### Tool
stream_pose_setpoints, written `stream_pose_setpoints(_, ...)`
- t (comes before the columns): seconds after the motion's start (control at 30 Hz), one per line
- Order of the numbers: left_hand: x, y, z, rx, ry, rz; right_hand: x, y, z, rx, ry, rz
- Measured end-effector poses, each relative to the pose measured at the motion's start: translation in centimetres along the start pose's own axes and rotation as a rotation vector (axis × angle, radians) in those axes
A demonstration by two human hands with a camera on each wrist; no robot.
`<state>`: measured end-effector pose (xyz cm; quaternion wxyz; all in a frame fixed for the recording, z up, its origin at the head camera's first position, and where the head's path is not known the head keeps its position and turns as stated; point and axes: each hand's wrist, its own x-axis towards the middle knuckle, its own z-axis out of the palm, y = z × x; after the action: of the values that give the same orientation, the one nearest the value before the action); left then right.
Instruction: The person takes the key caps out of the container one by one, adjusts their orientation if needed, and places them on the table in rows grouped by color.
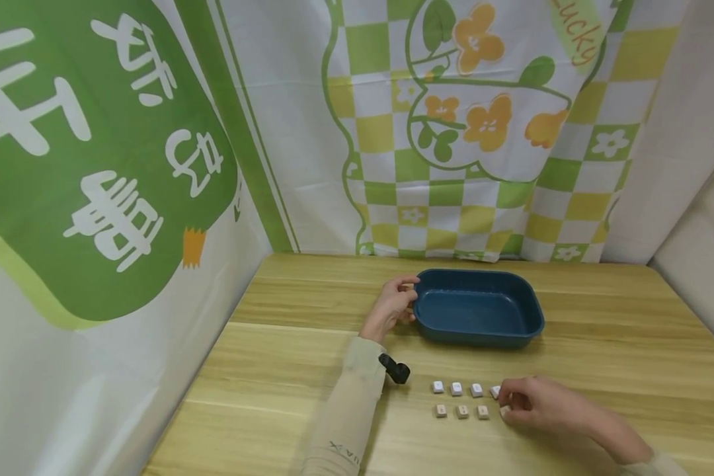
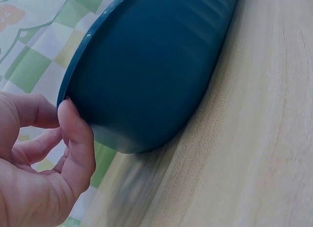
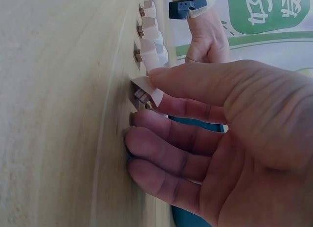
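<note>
A dark blue plastic basin (image 1: 476,338), rectangular with rounded corners, stands on the wooden table. At its left end my left hand (image 1: 391,305) pinches the rim between thumb and fingers, seen close in the left wrist view (image 2: 46,153). Nearer to me, small keycaps lie in two rows: white ones (image 1: 456,389) behind, pale beige ones (image 1: 463,412) in front. My right hand (image 1: 550,403) is at the right end of these rows. Its thumb and index finger pinch a beige keycap (image 3: 149,91), tilted so that its underside stem shows. The other fingers touch or nearly touch the tabletop.
The wooden table (image 1: 285,370) ends at a printed cloth (image 1: 393,198) hanging behind it. Another cloth with green and white print (image 1: 125,218) hangs along the left side. A black device (image 1: 395,369) is on the left wrist.
</note>
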<state>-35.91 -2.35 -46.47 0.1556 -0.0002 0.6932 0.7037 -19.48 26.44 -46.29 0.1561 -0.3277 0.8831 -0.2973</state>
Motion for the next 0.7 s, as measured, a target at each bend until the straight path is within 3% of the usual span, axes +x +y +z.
stream_pose_setpoints(0.43, 0.2, -0.4, 0.4, 0.013, -0.022, 0.015, -0.7, 0.0, -0.8, -0.028, -0.029, 0.036)
stream_pose_setpoints(0.7, 0.3, -0.4, -0.6, -0.044, 0.023, 0.029, -0.6, 0.2, -1.8, -0.016, -0.044, 0.049)
